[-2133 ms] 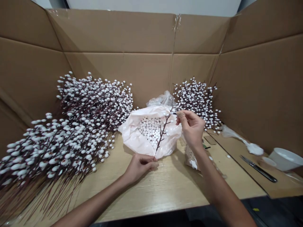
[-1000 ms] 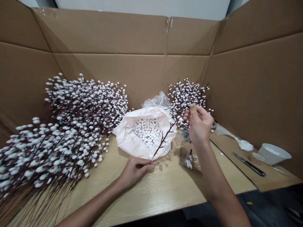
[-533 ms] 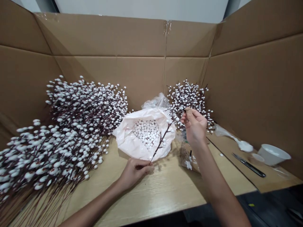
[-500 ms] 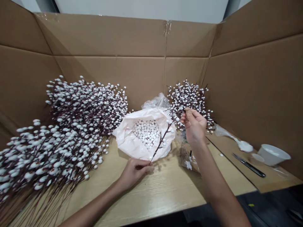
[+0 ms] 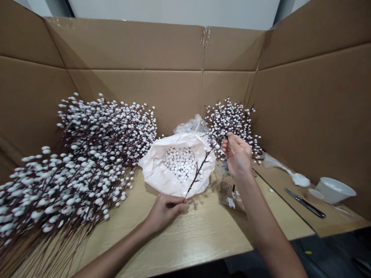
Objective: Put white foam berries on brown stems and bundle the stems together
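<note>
My left hand (image 5: 169,208) is closed around the lower end of a dark brown artificial berry branch (image 5: 197,172). The branch slants up and to the right across a white plastic bag (image 5: 153,173) full of loose white foam berries (image 5: 180,162). Most of its lower part is bare, with white berries showing near its upper twigs. At the upper end, my right hand (image 5: 238,152) pinches a dark twig tip that appears to belong to this branch. Behind the right hand, a bunch of white-berried branches (image 5: 228,116) partly blends with the held twigs.
Bundles of finished-looking berry branches (image 5: 107,127) lie at left. On the right are a white plastic cup (image 5: 334,189), a utility knife (image 5: 305,202) and a white lump on plastic (image 5: 300,179). Cardboard walls (image 5: 133,46) enclose the wooden table (image 5: 197,235); a small box (image 5: 228,193) sits beside my right forearm.
</note>
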A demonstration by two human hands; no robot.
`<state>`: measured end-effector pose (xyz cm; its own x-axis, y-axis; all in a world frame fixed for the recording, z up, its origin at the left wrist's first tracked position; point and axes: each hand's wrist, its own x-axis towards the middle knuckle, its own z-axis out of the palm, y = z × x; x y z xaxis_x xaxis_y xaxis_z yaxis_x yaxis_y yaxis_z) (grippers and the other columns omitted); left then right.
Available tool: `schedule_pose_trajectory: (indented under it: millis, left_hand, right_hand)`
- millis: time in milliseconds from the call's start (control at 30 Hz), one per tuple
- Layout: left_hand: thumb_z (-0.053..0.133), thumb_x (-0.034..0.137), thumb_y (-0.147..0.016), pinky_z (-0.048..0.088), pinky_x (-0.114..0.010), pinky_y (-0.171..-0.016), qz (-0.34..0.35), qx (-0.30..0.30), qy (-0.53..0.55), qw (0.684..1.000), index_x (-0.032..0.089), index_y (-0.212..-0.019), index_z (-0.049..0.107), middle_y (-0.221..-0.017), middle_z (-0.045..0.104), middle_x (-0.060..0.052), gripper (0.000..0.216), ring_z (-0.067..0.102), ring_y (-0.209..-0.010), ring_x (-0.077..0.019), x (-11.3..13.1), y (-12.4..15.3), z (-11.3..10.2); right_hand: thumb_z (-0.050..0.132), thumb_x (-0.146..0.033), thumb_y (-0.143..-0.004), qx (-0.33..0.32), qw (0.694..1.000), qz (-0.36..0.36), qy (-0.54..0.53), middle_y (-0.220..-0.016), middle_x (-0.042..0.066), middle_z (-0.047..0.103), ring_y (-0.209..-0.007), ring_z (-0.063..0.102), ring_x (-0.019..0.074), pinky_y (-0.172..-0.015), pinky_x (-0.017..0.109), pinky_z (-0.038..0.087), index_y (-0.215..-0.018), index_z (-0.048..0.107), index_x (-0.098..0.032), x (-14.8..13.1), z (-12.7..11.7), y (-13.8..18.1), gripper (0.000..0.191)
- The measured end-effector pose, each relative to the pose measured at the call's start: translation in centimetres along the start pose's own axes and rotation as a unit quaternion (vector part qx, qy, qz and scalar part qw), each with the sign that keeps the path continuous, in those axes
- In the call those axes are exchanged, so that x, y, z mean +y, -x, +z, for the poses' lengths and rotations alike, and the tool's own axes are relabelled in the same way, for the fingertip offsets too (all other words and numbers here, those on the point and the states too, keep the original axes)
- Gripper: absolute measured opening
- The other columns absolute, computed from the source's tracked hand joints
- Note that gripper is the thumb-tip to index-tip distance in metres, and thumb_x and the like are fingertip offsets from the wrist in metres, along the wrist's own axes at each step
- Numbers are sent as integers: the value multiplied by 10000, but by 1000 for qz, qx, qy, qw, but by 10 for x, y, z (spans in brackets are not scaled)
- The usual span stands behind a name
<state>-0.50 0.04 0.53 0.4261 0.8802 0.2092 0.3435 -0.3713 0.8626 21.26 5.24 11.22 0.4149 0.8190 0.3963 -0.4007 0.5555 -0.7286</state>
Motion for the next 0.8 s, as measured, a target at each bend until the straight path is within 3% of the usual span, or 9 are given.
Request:
schedule_pose_trajectory:
  millis: [500,800]
  left_hand:
    - [582,404,-767,399,-211,-508,-7,9,16,1000,110,-700,736,-548,622,-28,339,509,-548,-141,-7,0,1]
    - [578,383,-774,395,-208,-519,-2,5,5,1000,110,-671,726,-554,619,-22,327,509,-552,-138,-9,0,1]
  right_hand:
    - [752,-328,-587,-41,998,38,-6,-581,-50,508,-487,461,50,-434,174,400,-721,593,-180,1,-8,-6,255]
    - [805,-267,-463,0,995,79,-65,-538,-53,524,-472,445,34,-408,139,384,-662,626,-166,-6,-2,-3,286]
